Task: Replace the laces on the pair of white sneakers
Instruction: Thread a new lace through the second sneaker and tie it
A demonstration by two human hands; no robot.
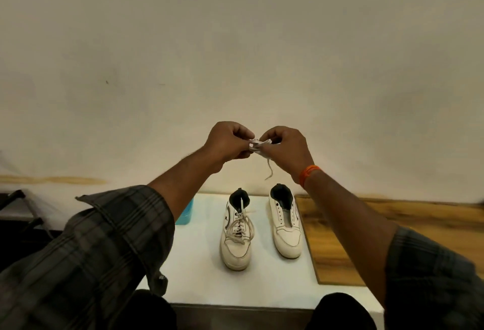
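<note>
Two white sneakers stand side by side on a white table (pixel 199 272), toes toward me. The left sneaker (pixel 237 235) is laced with a loose white lace. The right sneaker (pixel 286 227) has bare eyelets and no lace. Raised above them, my left hand (pixel 227 142) and my right hand (pixel 285 150) pinch a bundled white lace (pixel 258 145) between their fingertips. One loose end of that lace hangs down below my right hand. An orange band circles my right wrist.
A light blue box (pixel 186 211) sits on the table behind my left forearm. A wooden board (pixel 366 227) lies to the right of the table. A plain wall fills the background. Dark metal legs (pixel 26 214) show at far left.
</note>
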